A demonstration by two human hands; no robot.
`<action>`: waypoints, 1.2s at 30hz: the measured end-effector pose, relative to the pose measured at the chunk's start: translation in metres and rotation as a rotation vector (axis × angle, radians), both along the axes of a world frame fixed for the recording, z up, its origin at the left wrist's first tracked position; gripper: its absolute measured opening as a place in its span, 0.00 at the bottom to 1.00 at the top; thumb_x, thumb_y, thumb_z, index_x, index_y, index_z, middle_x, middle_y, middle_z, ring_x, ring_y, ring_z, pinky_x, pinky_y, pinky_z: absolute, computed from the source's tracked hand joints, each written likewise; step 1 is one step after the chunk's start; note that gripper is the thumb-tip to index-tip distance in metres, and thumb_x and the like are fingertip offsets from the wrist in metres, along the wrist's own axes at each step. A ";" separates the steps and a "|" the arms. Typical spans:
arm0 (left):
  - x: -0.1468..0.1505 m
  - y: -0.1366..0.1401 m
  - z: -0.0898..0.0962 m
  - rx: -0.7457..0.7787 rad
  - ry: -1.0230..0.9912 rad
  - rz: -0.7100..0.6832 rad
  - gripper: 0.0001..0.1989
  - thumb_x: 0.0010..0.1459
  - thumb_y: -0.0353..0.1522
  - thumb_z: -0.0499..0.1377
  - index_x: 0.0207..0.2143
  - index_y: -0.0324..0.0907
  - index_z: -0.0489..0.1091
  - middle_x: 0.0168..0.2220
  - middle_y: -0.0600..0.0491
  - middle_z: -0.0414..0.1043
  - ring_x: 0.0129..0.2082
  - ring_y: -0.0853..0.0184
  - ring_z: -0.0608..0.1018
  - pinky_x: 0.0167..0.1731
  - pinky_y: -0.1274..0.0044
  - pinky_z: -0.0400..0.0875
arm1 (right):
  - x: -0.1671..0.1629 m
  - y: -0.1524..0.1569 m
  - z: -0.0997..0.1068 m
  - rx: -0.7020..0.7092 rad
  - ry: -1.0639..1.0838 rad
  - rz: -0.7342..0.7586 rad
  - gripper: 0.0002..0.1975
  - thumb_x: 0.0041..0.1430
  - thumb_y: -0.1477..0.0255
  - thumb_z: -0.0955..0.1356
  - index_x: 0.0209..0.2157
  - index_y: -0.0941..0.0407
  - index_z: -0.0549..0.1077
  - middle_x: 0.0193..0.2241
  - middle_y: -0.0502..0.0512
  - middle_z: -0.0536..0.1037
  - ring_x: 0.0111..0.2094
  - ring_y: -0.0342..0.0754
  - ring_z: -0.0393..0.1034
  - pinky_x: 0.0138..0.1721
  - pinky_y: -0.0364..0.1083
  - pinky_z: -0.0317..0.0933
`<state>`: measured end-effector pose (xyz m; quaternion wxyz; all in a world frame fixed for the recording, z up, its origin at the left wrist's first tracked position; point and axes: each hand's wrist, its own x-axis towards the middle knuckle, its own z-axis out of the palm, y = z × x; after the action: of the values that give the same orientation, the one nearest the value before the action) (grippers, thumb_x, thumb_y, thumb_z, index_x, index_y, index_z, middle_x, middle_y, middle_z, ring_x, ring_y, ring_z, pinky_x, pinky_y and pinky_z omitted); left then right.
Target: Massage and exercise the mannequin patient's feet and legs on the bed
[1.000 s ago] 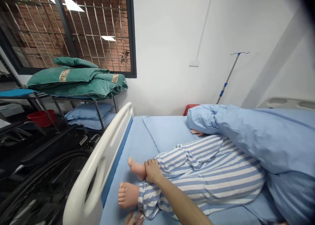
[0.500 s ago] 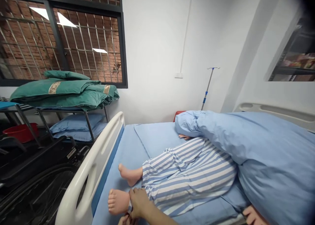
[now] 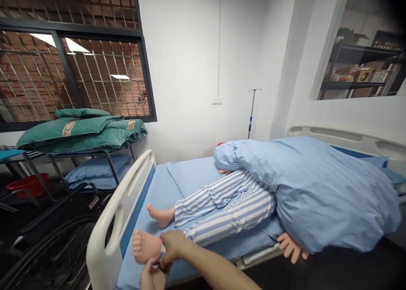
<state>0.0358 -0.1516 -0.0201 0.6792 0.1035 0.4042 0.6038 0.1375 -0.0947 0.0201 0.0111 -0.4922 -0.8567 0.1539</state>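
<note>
A manikin in blue-and-white striped trousers (image 3: 222, 218) lies on the bed, both bare feet toward the footboard. My right hand (image 3: 174, 247) is closed over the ankle of the near foot (image 3: 146, 245), its forearm reaching in from the bottom right. Just below, my left hand (image 3: 154, 276) has its fingers pinched together by the underside of that ankle. A narrow pale band (image 3: 163, 251) shows between my hands and the foot. What the left fingertips grip is hidden. The far foot (image 3: 161, 215) lies untouched.
A blue quilt (image 3: 317, 188) covers the upper body; one manikin hand (image 3: 292, 247) sticks out at the near edge. The white footboard (image 3: 104, 231) stands left, beside a wheelchair (image 3: 63, 239). Green bedding (image 3: 85, 131) lies on a rack. An IV pole (image 3: 252, 112) stands behind.
The view has tilted up and shifted right, showing more of the quilt and headboard. Both hands remain at the near ankle, and the left hand shows more fully.
</note>
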 end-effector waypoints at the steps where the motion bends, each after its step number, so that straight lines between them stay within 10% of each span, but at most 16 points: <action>1: 0.005 -0.006 0.023 0.038 -0.052 -0.008 0.06 0.39 0.25 0.53 0.13 0.40 0.61 0.15 0.54 0.67 0.21 0.68 0.71 0.34 0.68 0.72 | 0.008 -0.003 0.025 0.007 0.066 0.026 0.29 0.30 0.59 0.70 0.39 0.54 0.68 0.34 0.54 0.75 0.33 0.54 0.71 0.30 0.47 0.64; 10: 0.090 -0.047 0.223 0.763 0.091 -0.192 0.24 0.40 0.25 0.55 0.44 0.45 0.63 0.39 0.52 0.68 0.42 0.64 0.70 0.48 0.69 0.60 | 0.124 -0.017 0.236 0.157 0.645 0.097 0.22 0.39 0.68 0.69 0.39 0.61 0.70 0.30 0.48 0.73 0.32 0.42 0.67 0.31 0.38 0.60; 18: 0.150 -0.022 0.313 1.090 0.153 -0.459 0.38 0.42 0.23 0.54 0.58 0.43 0.48 0.42 0.50 0.67 0.44 0.64 0.68 0.48 0.69 0.58 | 0.217 -0.032 0.323 0.397 0.785 -0.115 0.20 0.44 0.71 0.66 0.38 0.69 0.70 0.29 0.50 0.72 0.31 0.41 0.68 0.32 0.40 0.61; 22: 0.145 -0.015 0.315 1.037 0.158 -0.493 0.43 0.42 0.23 0.55 0.60 0.41 0.39 0.42 0.49 0.67 0.45 0.63 0.68 0.49 0.67 0.57 | 0.220 -0.031 0.322 0.421 0.779 -0.096 0.19 0.45 0.71 0.65 0.38 0.69 0.70 0.28 0.49 0.71 0.30 0.41 0.67 0.31 0.39 0.61; 27: 0.109 -0.005 0.289 0.958 0.145 -0.427 0.34 0.41 0.24 0.54 0.55 0.40 0.53 0.38 0.50 0.68 0.41 0.64 0.70 0.47 0.68 0.59 | 0.176 -0.008 0.296 0.370 0.766 -0.063 0.21 0.39 0.70 0.68 0.38 0.65 0.70 0.29 0.48 0.71 0.31 0.41 0.66 0.30 0.39 0.60; 36: 0.022 0.047 0.178 0.555 0.026 -0.230 0.15 0.46 0.29 0.53 0.39 0.42 0.66 0.31 0.53 0.71 0.34 0.67 0.73 0.43 0.70 0.66 | 0.058 0.044 0.181 0.231 0.484 -0.126 0.26 0.39 0.62 0.68 0.42 0.58 0.65 0.33 0.50 0.72 0.32 0.46 0.66 0.30 0.41 0.59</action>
<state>0.0577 -0.1045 0.1579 0.6838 0.3380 0.2180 0.6089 0.1957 -0.0510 0.2012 0.2812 -0.4889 -0.8086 0.1675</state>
